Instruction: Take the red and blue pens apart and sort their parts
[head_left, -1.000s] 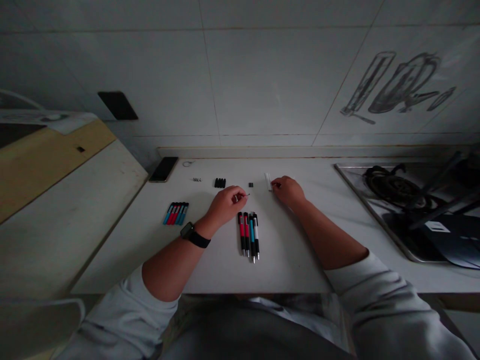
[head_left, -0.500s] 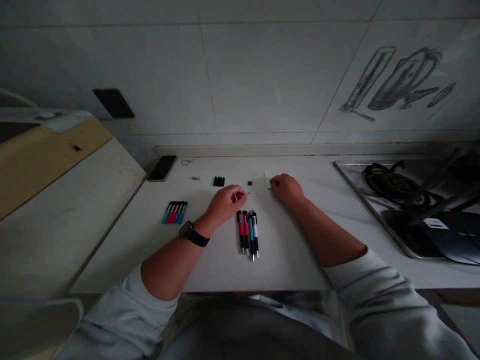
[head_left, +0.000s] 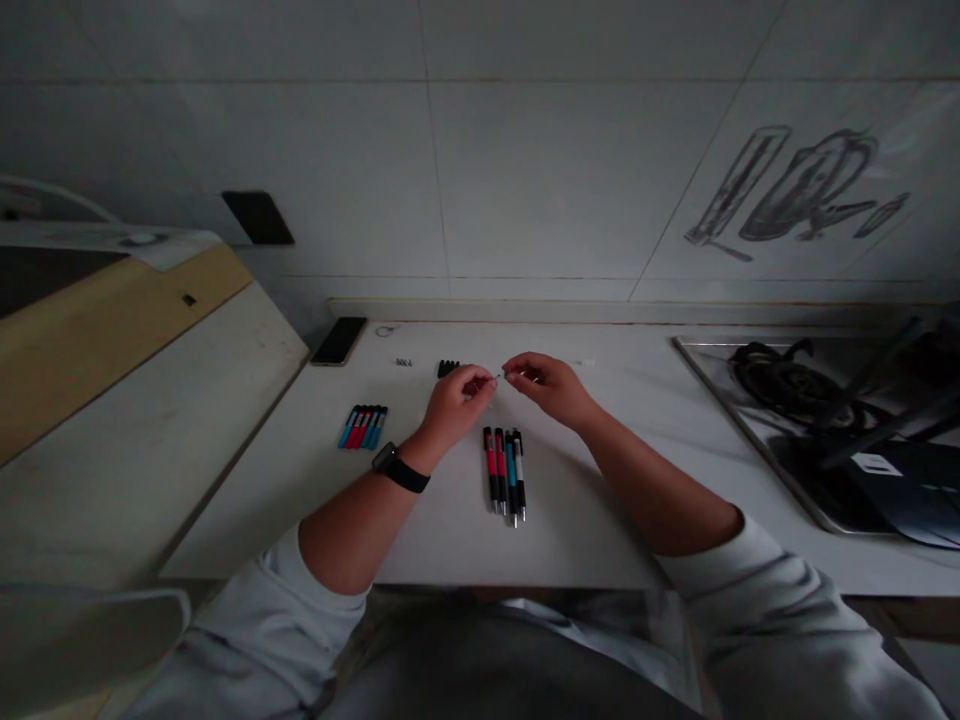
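My left hand (head_left: 457, 405) pinches a small thin piece whose tip shows at the fingertips; the rest of it is hidden in the fingers. My right hand (head_left: 553, 388) is closed in a pinch just right of it, fingertips almost meeting, on something too small to make out. Below the hands lie several assembled pens (head_left: 505, 472), red, blue and white with black grips. Left of my left wrist is a row of blue and red pen barrels (head_left: 363, 427). Black grips (head_left: 448, 368) sit behind my left hand, with small springs (head_left: 404, 362) to their left.
A phone (head_left: 339, 341) and a thin ring (head_left: 385, 330) lie at the back left of the white counter (head_left: 592, 540). Faint clear pieces (head_left: 583, 362) are behind my right hand. To the right is a gas stove (head_left: 780, 400) with a dark object on it.
My right hand has moved left from beside the clear pieces to my left hand's fingertips. My left hand keeps its pinch. The view has shifted slightly.
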